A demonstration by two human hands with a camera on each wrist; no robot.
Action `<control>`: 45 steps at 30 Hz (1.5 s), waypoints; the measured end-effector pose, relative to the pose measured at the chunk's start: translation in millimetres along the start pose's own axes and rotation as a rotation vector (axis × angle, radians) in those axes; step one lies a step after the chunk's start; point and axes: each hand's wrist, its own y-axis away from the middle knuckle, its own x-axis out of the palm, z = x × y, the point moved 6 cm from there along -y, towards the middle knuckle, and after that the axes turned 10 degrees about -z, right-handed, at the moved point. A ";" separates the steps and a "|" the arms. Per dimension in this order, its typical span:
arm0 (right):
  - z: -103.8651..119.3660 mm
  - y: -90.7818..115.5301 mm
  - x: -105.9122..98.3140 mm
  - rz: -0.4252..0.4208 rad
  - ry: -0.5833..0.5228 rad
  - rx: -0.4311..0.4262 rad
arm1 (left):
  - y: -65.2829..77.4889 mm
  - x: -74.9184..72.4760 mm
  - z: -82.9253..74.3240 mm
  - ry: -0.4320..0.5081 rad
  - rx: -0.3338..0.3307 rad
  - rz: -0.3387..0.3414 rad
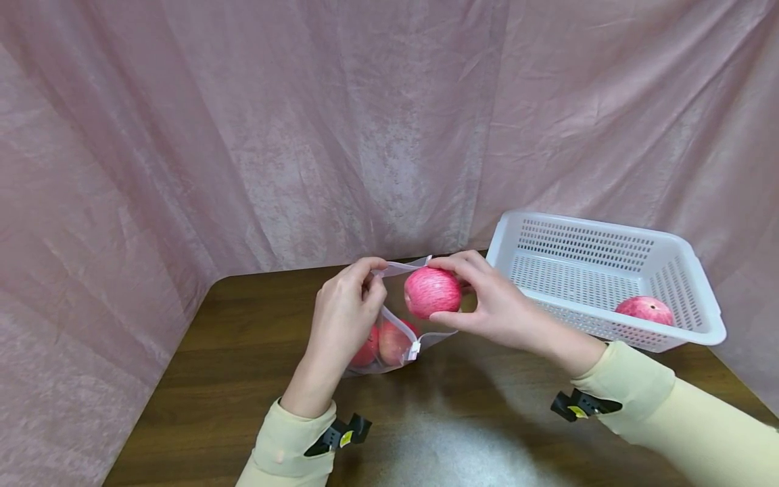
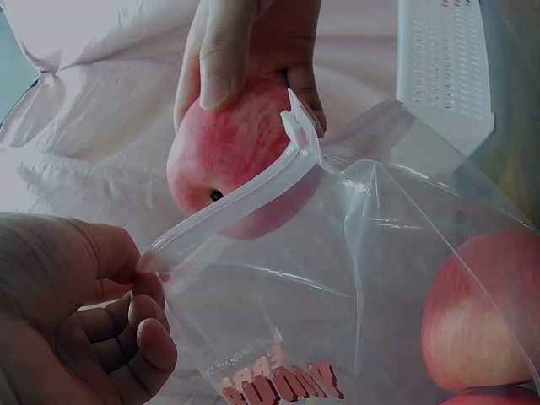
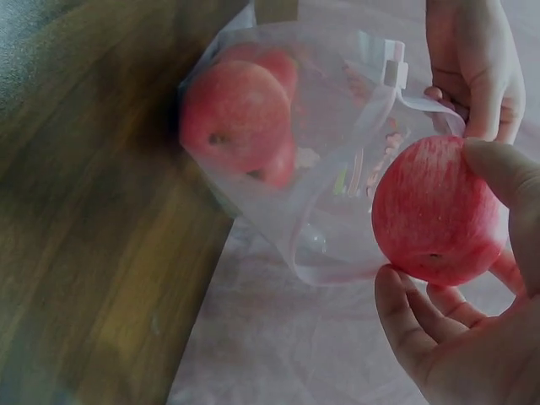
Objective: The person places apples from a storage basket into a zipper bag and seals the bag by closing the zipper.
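A clear plastic zip bag (image 2: 337, 278) stands with its mouth spread, and red apples (image 3: 236, 118) lie at its bottom. My left hand (image 1: 348, 304) pinches the bag's rim between thumb and fingers, plain in the left wrist view. My right hand (image 1: 493, 297) grips a red apple (image 1: 433, 293) between thumb and fingers at the bag's opening. A white slider (image 1: 414, 350) sits on the near end of the zip. Red printing (image 2: 283, 384) shows on the bag's side. How many apples are inside is partly hidden by the left hand.
To the right stands a white perforated plastic basket (image 1: 599, 226) with one apple (image 1: 645, 310) inside. A dark wooden table (image 1: 243, 379) lies under everything. Behind it hangs a pink curtain (image 1: 365, 135).
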 end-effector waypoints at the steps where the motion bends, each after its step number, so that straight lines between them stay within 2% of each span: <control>1: 1.1 0.3 1.0 -0.002 0.014 -0.014 | 0.0 0.1 0.0 -0.002 0.001 0.000; 4: 4.2 1.1 4.2 -0.012 0.064 -0.051 | 0.1 0.2 0.4 -0.005 0.004 0.001; 14: 11.6 3.8 16.9 -0.039 0.186 -0.096 | 0.6 0.8 0.6 -0.010 -0.005 0.022; 25: 12.0 3.0 28.6 -0.077 0.205 -0.126 | -0.1 0.4 0.1 -0.008 -0.003 0.016; 35: 9.7 3.6 33.9 -0.023 0.209 -0.134 | -0.6 0.0 0.1 -0.013 0.002 0.006; 45: 9.1 5.0 31.0 -0.031 0.214 -0.169 | -0.2 0.1 1.0 -0.011 0.001 0.006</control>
